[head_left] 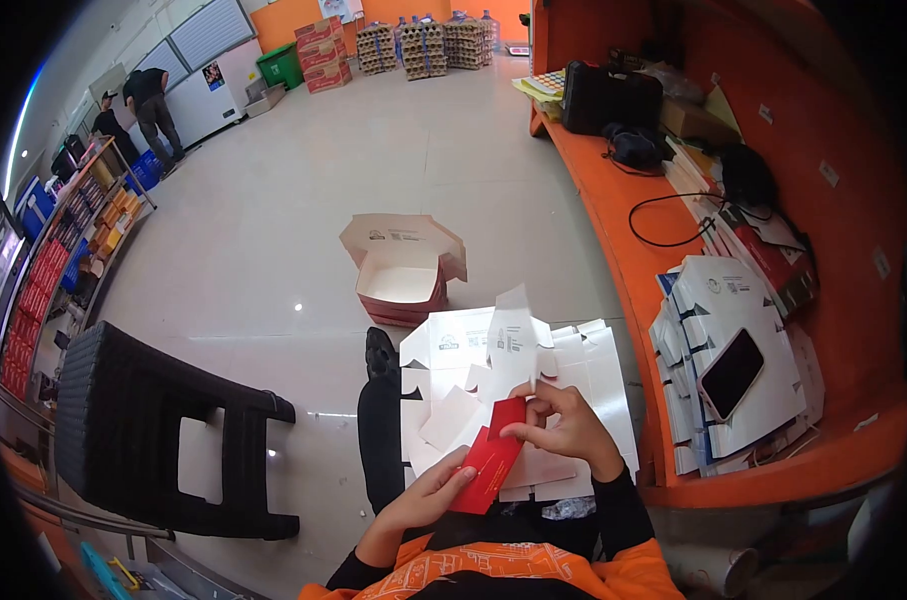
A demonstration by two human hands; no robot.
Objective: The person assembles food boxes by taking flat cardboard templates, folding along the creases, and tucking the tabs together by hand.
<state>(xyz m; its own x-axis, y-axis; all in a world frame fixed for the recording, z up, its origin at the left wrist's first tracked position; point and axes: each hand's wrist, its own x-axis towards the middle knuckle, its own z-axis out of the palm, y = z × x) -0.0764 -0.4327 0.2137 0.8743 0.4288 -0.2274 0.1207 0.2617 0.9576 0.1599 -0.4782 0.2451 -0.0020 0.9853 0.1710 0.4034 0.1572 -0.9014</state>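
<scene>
My left hand point(432, 492) is closed on the lower left edge of a red printed carton point(493, 470), thumb on top. My right hand point(566, 424) pinches the upper right part of the same carton, where a narrow red flap sticks up. Beyond the fingers a white carton panel point(512, 340) with small print stands up; whether it joins the red part cannot be made out. Under both hands, flat white carton blanks point(589, 375) with cut slots lie over my lap.
Open folded cartons point(402, 309) stand stacked on the floor ahead. A black stool point(144, 430) lies on its side at left. On the orange shelf point(584, 185) at right are more blanks point(709, 300), a phone point(731, 374) and a black case point(612, 97). Two people point(152, 108) stand far left.
</scene>
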